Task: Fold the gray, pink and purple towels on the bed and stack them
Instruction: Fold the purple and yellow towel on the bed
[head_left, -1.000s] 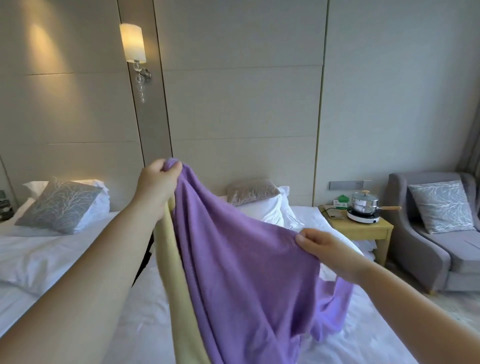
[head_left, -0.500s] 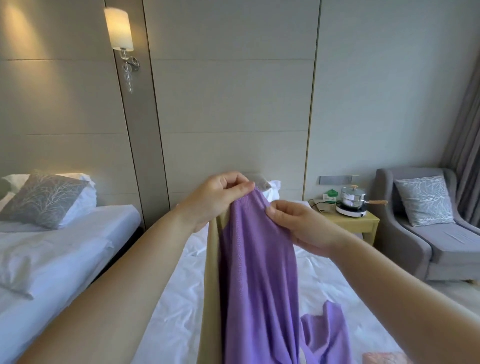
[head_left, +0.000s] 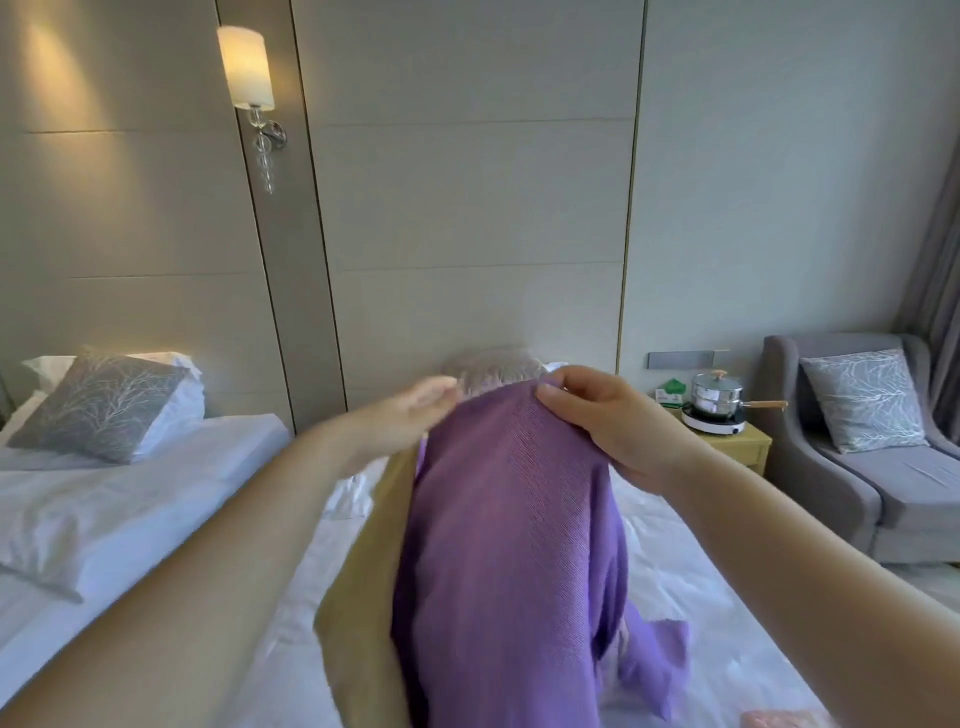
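**Operator:** What are the hands doing?

**Technician:** The right hand (head_left: 608, 423) pinches the top edge of the purple woven cloth towel (head_left: 509, 545) between thumb and curled fingers, above the middle of the white-sheeted bed (head_left: 675, 551). The left hand (head_left: 410, 415) is blurred. Its fingers lie straight and close together at the same edge, toward the bed's left side. No grip shows, and I cannot tell whether it touches the cloth.

**Operator:** Where is the towel, and which way does it run?

**Technician:** It hangs over the bed with its long axis near vertical. The pinched edge points up and the free end points down, with its lower corner crumpled on the bed's sheet. A tan cloth strip (head_left: 363, 597) hangs against the flank nearest the bed's left side. I cannot tell whether it is the towel's reverse face or a separate cloth.

**Operator:** How should this step be done?

**Technician:** It appears to be a lengthwise fold made in the air.
1. Gather both top corners into one pinch.
2. Check that the side edges hang parallel.
3. Lift until the lower corner clears the bed, because dragging it will probably skew the fold.
4. Lay the towel flat on the bed.

**Operator:** And the other towels?

**Technician:** A fuzzy salmon-pink towel (head_left: 779, 719) lies at the bed's foot end, only partly in view. The gray towel is not in view.
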